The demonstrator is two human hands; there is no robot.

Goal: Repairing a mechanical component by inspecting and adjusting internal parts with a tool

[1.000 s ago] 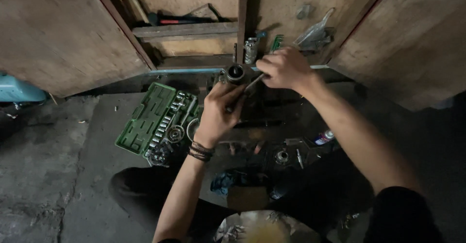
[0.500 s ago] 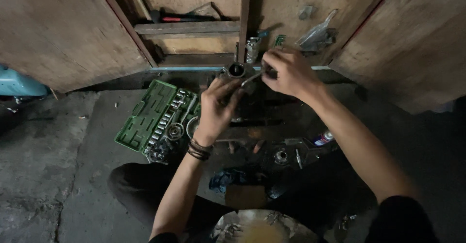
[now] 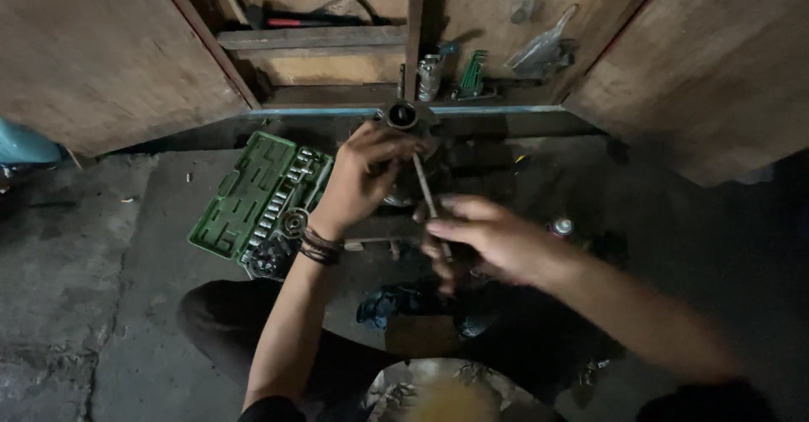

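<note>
Left hand (image 3: 364, 173) clamps the round metal part (image 3: 403, 116) at the cabinet edge, right hand (image 3: 484, 237) grips the wrench handle (image 3: 424, 184) low down: a slip could send knuckles into the floor clutter.

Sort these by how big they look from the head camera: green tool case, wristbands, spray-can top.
1. Green tool case
2. Wristbands
3. Spray-can top
The gaps look clear, so nearness to the camera hardly matters.

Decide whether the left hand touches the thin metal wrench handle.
Touching: the head view shows the left hand wrapped around the top of the thin metal wrench handle.
</note>
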